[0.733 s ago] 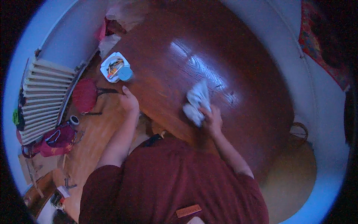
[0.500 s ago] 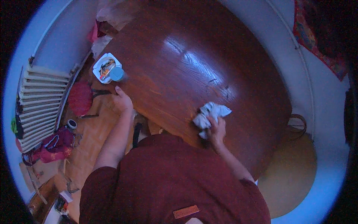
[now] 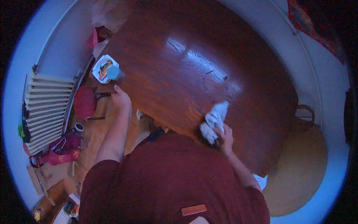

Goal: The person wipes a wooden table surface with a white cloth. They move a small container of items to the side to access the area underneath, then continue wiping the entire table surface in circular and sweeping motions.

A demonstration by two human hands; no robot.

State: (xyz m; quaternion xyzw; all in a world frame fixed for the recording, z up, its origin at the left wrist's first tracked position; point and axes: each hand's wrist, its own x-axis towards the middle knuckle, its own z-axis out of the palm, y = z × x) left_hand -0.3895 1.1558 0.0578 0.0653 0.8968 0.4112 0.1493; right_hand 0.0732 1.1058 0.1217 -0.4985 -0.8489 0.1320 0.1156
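My right hand (image 3: 225, 136) grips a crumpled white cloth (image 3: 214, 120) and presses it on the near edge of a glossy dark wooden table (image 3: 194, 67). My left hand (image 3: 121, 98) rests on the table's left edge, fingers curled over it, holding nothing else. A white plate with a blue cup and small items (image 3: 105, 69) sits at the table's left corner, just beyond my left hand. My dark red shirt fills the lower middle of the view.
A white radiator (image 3: 44, 112) lines the left wall. A red stool (image 3: 85, 102) stands beside the table, and a pink bag (image 3: 61, 149) lies on the wooden floor. A round woven seat (image 3: 302, 171) is at the right.
My right hand has slid the cloth along the table's near edge, further right and toward me. My left hand stays on the left edge.
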